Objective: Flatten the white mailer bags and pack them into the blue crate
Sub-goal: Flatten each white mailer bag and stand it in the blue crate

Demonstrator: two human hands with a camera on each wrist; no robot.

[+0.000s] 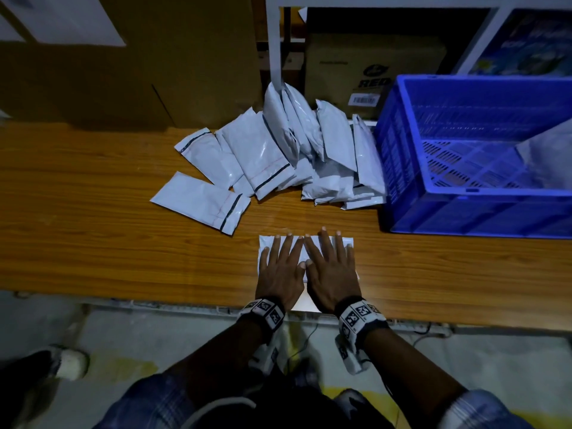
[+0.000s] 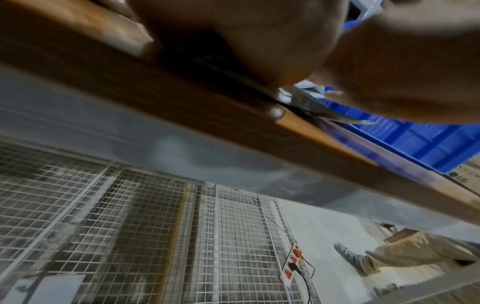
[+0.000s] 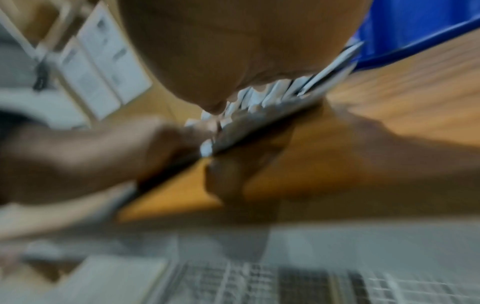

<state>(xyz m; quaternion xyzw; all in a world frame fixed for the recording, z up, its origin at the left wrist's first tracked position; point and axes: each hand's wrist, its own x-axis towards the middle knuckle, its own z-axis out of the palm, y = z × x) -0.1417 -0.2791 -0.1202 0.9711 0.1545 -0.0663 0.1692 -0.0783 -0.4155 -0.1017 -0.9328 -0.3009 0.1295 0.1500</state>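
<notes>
Plainly, both hands lie flat, fingers straight, on one white bag [image 1: 312, 243] at the near edge of the table [image 1: 93, 236]; the left hand [image 1: 280, 270] and right hand [image 1: 332, 274] sit side by side, thumbs all but touching, pressing and grasping nothing; the bag's near end juts past the table edge between the wrists, which the left wrist view confirms, a thin white lip showing there; the right wrist view is too blurred to add much. As I judge it, the first risk is the overhang; if the palms slide toward the body while smoothing, the slick bag could slip off the edge and drop to the floor; trapped air is another, since pressing from both ends at once may leave a bulge in the middle or pop a seal, though I cannot tell how the bag is closed. Beyond lies the pile [image 1: 278, 153] of unflattened bags, some leaning upright against the crate [image 1: 464, 209] wall and a white post; a careless reach could topple them across the table. Only one white bag shows inside the crate, at its right side; a springy bag dropped in loosely may puff up again and waste room.
</notes>
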